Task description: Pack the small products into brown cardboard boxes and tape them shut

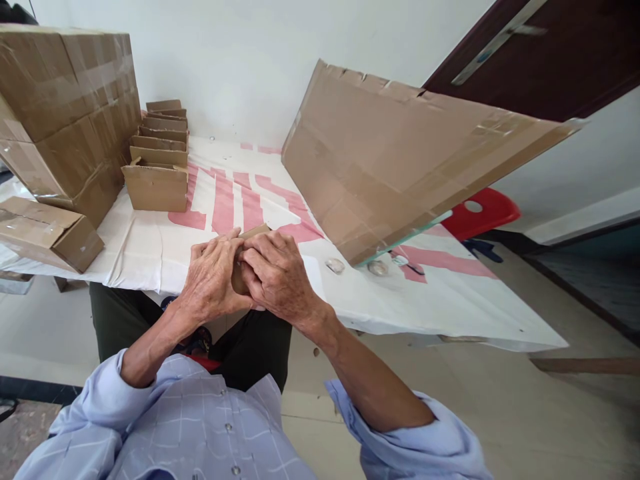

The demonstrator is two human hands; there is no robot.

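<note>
Close to the table's front edge, a small cardboard box (240, 275) is mostly covered by my two hands. My left hand (213, 277) lies along its left side, fingers bent over the top and thumb stretched toward the lower edge. On the right, my right hand (277, 277) curls its fingers over the top and side of the same box. The two hands touch or nearly touch at the fingertips. How far the box is folded, and what is in it, I cannot see.
A row of open cardboard boxes (156, 189) stands at the left, beside large taped cartons (100, 100). A closed small box (50, 233) sits at the left front. One big cardboard sheet (390, 153) leans upright at the right, near small clear-wrapped items (377, 268) and a red chair (485, 213).
</note>
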